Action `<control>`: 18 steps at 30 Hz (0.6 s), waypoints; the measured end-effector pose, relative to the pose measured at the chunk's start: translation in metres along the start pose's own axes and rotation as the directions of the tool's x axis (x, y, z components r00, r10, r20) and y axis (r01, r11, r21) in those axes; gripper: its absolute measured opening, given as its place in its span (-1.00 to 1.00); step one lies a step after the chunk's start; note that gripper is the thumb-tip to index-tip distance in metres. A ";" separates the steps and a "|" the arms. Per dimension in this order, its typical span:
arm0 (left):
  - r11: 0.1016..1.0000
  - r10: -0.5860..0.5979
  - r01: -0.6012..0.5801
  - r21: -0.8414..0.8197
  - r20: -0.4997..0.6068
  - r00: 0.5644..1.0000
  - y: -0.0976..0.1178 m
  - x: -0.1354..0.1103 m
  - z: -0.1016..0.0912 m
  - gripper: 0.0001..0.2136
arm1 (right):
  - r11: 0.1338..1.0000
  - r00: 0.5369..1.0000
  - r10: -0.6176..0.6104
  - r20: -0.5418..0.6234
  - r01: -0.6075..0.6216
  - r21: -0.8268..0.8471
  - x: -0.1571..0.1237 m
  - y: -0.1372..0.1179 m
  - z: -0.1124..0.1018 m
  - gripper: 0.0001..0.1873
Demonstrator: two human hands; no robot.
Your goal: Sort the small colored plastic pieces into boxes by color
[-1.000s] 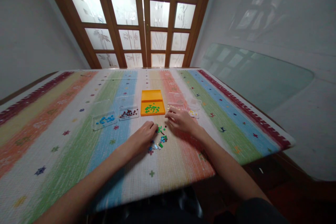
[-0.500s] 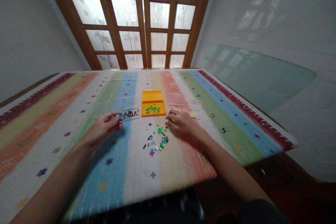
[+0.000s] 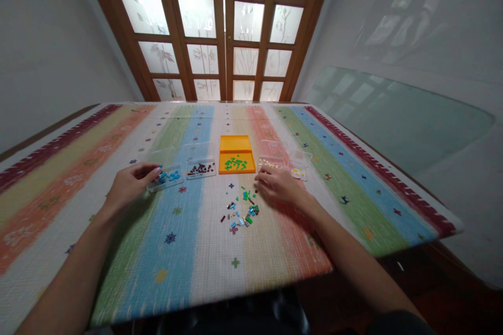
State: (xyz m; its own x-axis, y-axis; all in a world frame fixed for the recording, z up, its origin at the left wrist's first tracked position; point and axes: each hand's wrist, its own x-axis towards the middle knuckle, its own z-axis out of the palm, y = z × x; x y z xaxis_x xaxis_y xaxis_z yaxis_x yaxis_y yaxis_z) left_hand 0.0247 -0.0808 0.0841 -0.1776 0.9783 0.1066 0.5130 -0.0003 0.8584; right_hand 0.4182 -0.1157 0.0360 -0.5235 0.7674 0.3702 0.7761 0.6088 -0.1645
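Note:
My left hand point(image 3: 131, 184) is at the left edge of a clear box point(image 3: 165, 186) of blue pieces. A small blue toy brick point(image 3: 160, 167) shows at its pinched thumb and finger. My right hand point(image 3: 280, 184) rests low over the cloth with curled fingers, just right of a loose pile of small bricks point(image 3: 245, 215) in green, blue, brown and grey. Whether its fingertips hold anything is hidden. Behind the pile lies an opened orange box point(image 3: 237, 171) with green pieces inside.
A clear box with dark brown pieces point(image 3: 201, 169) stands left of the orange one. Right of it, partly behind my right hand, are a clear box of cream pieces point(image 3: 271, 162) and another with yellow and white pieces point(image 3: 298, 172). A striped cloth point(image 3: 204, 251) covers the table.
My left hand has moved left with the blue brick, from beside the brown pieces to the box of blue ones. My right hand stays about where it was. The view has shifted slightly.

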 end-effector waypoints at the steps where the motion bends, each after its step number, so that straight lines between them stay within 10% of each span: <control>1: 1.000 -0.005 0.004 0.014 0.003 1.000 0.000 -0.001 0.000 -0.79 | 1.000 1.000 -0.001 -0.003 0.001 0.000 0.000 0.000 0.000 -0.83; 18: 0.985 0.014 -0.005 0.174 -0.051 0.999 -0.015 0.005 -0.003 -0.66 | 1.000 1.000 -0.004 0.028 0.003 0.026 0.001 0.000 -0.001 -0.79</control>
State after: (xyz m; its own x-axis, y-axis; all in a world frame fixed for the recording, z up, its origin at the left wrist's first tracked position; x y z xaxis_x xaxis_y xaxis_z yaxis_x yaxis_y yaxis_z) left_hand 0.0131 -0.0763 0.0735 -0.2125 0.9665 0.1441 0.6524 0.0306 0.7572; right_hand 0.4184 -0.1155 0.0376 -0.5362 0.7703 0.3451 0.7650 0.6163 -0.1870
